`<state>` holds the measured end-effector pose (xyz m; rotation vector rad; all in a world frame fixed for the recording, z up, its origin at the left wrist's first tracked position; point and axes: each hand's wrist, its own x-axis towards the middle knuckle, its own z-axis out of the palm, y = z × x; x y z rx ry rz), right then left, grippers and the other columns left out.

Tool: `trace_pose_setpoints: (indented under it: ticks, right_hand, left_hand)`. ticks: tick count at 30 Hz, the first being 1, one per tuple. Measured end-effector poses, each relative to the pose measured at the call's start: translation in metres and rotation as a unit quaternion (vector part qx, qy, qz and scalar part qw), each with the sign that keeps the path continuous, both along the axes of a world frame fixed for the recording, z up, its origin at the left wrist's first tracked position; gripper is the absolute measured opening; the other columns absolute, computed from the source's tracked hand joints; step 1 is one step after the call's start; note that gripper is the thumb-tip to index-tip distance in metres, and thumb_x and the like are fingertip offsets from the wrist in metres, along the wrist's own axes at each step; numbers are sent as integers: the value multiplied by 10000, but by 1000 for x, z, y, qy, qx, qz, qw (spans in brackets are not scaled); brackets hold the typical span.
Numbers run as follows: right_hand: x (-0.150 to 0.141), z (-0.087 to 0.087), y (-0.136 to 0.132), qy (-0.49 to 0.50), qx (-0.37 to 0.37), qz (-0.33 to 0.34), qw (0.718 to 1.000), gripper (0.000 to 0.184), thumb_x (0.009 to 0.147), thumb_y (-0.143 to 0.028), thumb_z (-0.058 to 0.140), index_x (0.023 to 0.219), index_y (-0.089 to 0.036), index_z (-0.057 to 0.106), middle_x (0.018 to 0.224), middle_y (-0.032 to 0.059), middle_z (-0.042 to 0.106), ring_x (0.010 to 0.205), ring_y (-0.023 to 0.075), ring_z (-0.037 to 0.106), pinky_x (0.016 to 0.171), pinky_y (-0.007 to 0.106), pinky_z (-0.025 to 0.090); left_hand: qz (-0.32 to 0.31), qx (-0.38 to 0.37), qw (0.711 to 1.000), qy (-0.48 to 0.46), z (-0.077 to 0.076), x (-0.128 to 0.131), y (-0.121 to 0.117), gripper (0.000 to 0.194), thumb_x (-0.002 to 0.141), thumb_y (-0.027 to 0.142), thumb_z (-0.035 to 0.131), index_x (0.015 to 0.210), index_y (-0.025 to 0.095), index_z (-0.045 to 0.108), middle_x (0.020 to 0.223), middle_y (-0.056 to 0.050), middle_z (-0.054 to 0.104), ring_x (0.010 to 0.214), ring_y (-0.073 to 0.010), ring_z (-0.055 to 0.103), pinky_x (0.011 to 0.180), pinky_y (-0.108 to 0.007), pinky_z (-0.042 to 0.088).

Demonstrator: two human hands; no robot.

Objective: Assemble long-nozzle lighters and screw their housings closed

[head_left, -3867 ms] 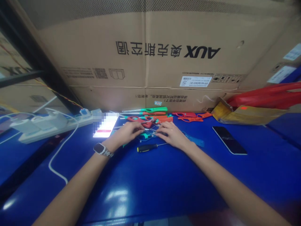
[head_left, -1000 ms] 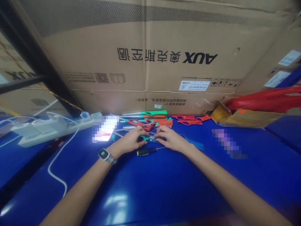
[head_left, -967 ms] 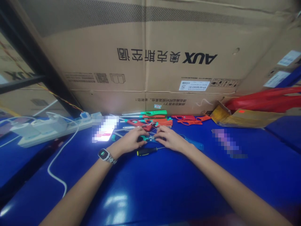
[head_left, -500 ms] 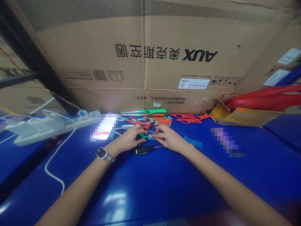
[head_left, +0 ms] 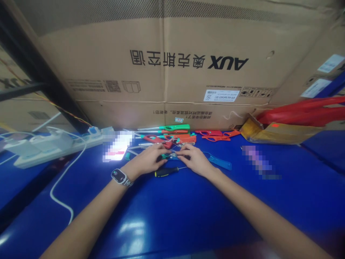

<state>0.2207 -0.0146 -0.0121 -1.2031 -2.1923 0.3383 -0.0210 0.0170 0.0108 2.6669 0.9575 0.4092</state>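
An opened stick lighter with a blue casing [head_left: 220, 162] lies on the blue table between my hands, small metal and teal inner parts [head_left: 174, 155] showing. My left hand [head_left: 148, 159], with a watch at its wrist, closes thumb and fingers on the lighter's left end. From the other side my right hand [head_left: 196, 160] pinches at the inner parts, close to a thin white wire; what lies between its fingertips is too small to make out. Just below the hands rests a screwdriver [head_left: 166, 172] with a black and yellow handle.
Behind the hands lie a green stick lighter [head_left: 176, 127], several orange and red ones, and red casing pieces [head_left: 215, 135]. A power strip [head_left: 32, 156] with a white cable and a lit phone [head_left: 118, 147] are on the left. A cardboard tray [head_left: 280, 133] stands at right, before large cartons.
My right hand's fingers have shifted slightly right and spread a little from the left hand's fingertips. The left hand stays almost in place; the view has moved slightly.
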Motion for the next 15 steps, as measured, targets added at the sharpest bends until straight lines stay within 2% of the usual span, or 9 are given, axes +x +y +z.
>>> trace_pose_setpoints:
  ticks: [8,15]
  right_hand:
    - [-4,0,1,52,-14,-42,998,114,827,-136,711,914,-186,765,797,13,617,633,114,545,615,260,456]
    - [-3,5,1,41,-31,-16,999,125,828,-106,686,912,-183,738,881,26,654,618,106,556,614,255,462]
  left_hand:
    - [25,-26,999,-40,-1,3,2,331,903,370,574,1150,172,674,1135,-115,645,1074,-271,601,966,-414,465]
    - [35,-29,997,-54,2,16,6,212,925,310,545,1020,196,697,1058,-83,703,1021,-257,631,922,-409,489]
